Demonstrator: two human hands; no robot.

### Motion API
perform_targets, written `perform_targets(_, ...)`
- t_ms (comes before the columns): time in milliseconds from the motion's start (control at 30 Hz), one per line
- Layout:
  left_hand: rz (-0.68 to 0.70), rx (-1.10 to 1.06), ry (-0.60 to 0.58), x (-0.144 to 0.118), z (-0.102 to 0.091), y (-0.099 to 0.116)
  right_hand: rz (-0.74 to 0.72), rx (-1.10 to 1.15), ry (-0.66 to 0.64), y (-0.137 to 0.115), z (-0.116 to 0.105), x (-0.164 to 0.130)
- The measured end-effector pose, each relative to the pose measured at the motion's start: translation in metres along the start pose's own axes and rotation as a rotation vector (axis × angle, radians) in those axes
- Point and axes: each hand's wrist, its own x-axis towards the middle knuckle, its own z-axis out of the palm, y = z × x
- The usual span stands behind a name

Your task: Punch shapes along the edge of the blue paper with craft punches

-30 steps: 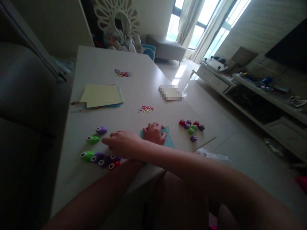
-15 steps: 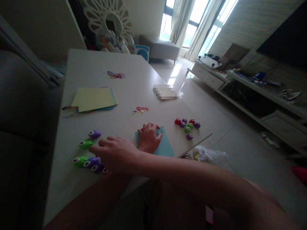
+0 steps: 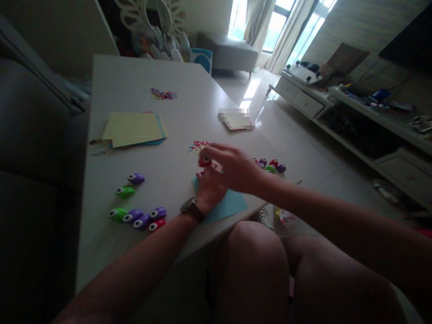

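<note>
My right hand [image 3: 227, 164], raised above the paper, pinches a small red craft punch [image 3: 205, 161] with an eye-like white ring. Directly below it, my left hand [image 3: 212, 191] lies on a light blue sheet of paper [image 3: 229, 204] near the table's front edge. The fingers of the left hand are partly covered by the right hand but look stretched out on the sheet. To the left stand several more craft punches: a purple one [image 3: 136, 178], a green one [image 3: 125, 191], and a cluster including another green one [image 3: 118, 214] and a red one [image 3: 157, 225].
Another group of punches [image 3: 271, 168] sits right of my right hand, partly hidden. Small paper cutouts lie in two piles, a near one [image 3: 199, 146] and a far one [image 3: 164, 94]. A stack of coloured paper [image 3: 133, 129] lies left, a blurred-out card [image 3: 238, 120] at the right edge.
My right hand has moved from the left punches over to above the blue paper, carrying a red punch. My left hand has stayed on the paper. The view has shifted slightly.
</note>
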Motion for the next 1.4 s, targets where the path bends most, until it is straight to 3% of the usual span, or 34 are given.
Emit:
perform_targets(100, 0.052, -0.024, 0.004, 0.000, 0.001, -0.001, 0.163, 0.035, 0.131, 0.035, -0.023, -0.036)
perform_targets(200, 0.061, -0.051, 0.026, 0.001, 0.004, -0.002, 0.338, 0.043, 0.174, 0.060, -0.019, -0.072)
perform_targets(267, 0.063, -0.070, 0.033, 0.001, 0.006, -0.003, 0.397, 0.037, 0.145, 0.070, -0.008, -0.090)
perform_targets(400, 0.062, -0.106, 0.048, 0.002, 0.007, -0.004, 0.371, 0.080, -0.031, 0.082, 0.014, -0.111)
perform_targets(567, 0.030, -0.124, 0.047, 0.003, 0.007, -0.004, 0.367, 0.121, -0.158, 0.083, 0.019, -0.117)
perform_targets(1400, 0.026, -0.139, 0.051, 0.002, 0.007, -0.004, 0.320, 0.166, -0.195, 0.085, 0.025, -0.122)
